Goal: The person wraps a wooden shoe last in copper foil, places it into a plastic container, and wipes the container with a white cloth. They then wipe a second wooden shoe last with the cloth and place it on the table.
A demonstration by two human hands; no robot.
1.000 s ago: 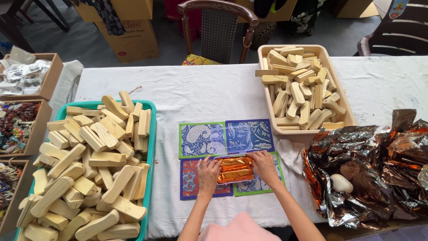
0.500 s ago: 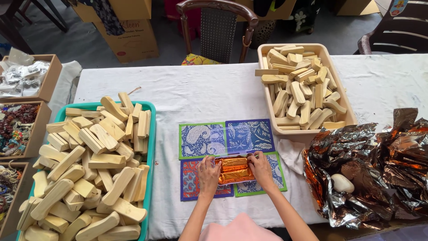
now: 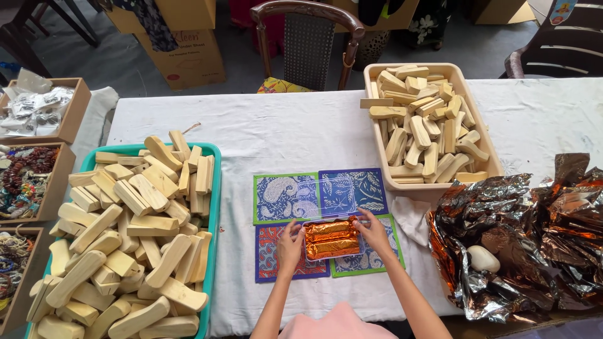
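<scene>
Head view looks down on a table point(image 3: 301, 135) covered with a white cloth, which fills most of the picture. On its left sits a teal tray point(image 3: 212, 188) heaped with pale wooden blocks point(image 3: 125, 232). At the upper right a beige plastic tub point(image 3: 483, 154) holds more of the same wooden pieces point(image 3: 421, 129). Crumpled copper-and-silver foil sheets point(image 3: 527, 232) spread over the right end of the table, with a smooth white oval piece point(image 3: 483, 258) lying among them. Beyond the far edge stands a wooden chair point(image 3: 308, 37), with cardboard cartons point(image 3: 182, 37) beside it on the floor. Off the left edge, shallow wooden boxes point(image 3: 38, 150) hold beads and small packets.

Near the front centre lie four patterned mats point(image 3: 314, 198), two blue above and a red and a green below. On them rests a small clear plastic box point(image 3: 331, 237) with copper foil-wrapped bars inside, its clear lid open and lying back over the blue mats. The left hand point(image 3: 290, 243) grips the box's left end with curled fingers; the right hand point(image 3: 374, 231) clasps its right end the same way.
</scene>
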